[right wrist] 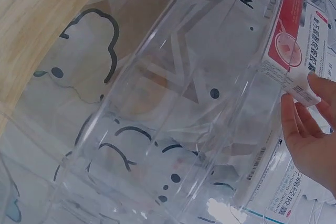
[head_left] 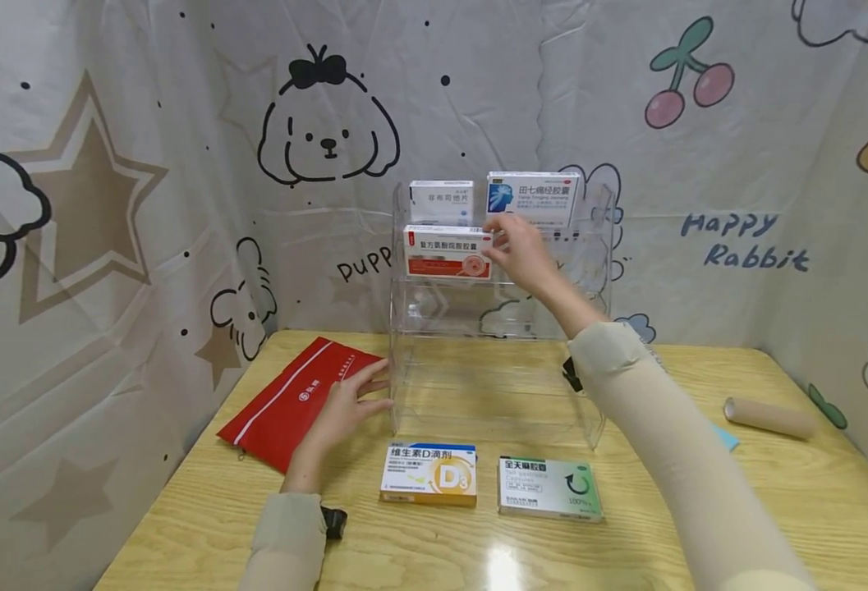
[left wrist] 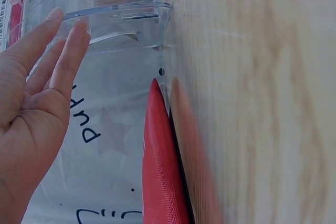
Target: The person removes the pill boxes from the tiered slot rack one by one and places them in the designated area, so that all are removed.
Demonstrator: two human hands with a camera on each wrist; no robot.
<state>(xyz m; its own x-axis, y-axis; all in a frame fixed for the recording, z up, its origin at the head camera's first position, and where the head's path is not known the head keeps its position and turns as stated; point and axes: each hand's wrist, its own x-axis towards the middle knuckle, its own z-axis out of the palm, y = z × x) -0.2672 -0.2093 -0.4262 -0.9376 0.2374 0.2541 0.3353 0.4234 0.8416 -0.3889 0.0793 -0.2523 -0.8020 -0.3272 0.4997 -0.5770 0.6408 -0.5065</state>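
Note:
My right hand (head_left: 525, 254) pinches the right end of a red-and-white medicine box (head_left: 448, 253), which stands on a tier of a clear acrylic display rack (head_left: 470, 332). The right wrist view has the thumb on the front of that box (right wrist: 294, 45) and the fingers behind its end. On the top tier stand a white medicine box (head_left: 441, 201) and, to its right, a white-and-blue medicine box (head_left: 533, 197). My left hand (head_left: 345, 410) is at the rack's left side panel, fingers extended; in the left wrist view the fingertips (left wrist: 79, 30) overlap the rack's edge.
In front of the rack lie an orange-and-white vitamin D box (head_left: 428, 476) and a green-and-white capsule box (head_left: 549, 490). A red zip pouch (head_left: 293, 402) is on the left of the wooden table (head_left: 182, 509). A cardboard tube (head_left: 769, 417) lies at right. Printed cloth (head_left: 448, 98) hangs behind.

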